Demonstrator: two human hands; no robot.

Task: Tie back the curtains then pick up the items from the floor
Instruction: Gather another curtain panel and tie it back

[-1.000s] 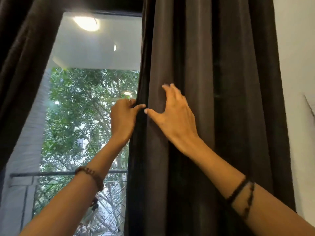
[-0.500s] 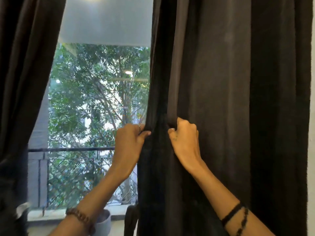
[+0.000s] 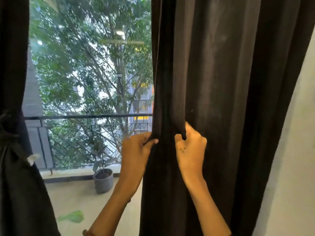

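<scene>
A dark brown right curtain [image 3: 221,82] hangs in long folds from the top of the view down past the bottom. My left hand [image 3: 136,152] grips its left edge, thumb over the cloth. My right hand [image 3: 190,149] bunches a fold of the same curtain just to the right, with its fingers curled into the fabric. The left curtain [image 3: 15,167] hangs at the far left, gathered and tied with a dark band [image 3: 10,126] at about rail height.
Through the glass I see a balcony with a black railing [image 3: 85,116], a grey potted plant [image 3: 104,179] on the pale floor, and trees beyond. A white wall [image 3: 293,167] stands right of the curtain.
My right hand went from flat on the curtain to clutching a fold. Both hands have slid down the curtain's left side, and my view has dropped toward the railing and balcony floor.
</scene>
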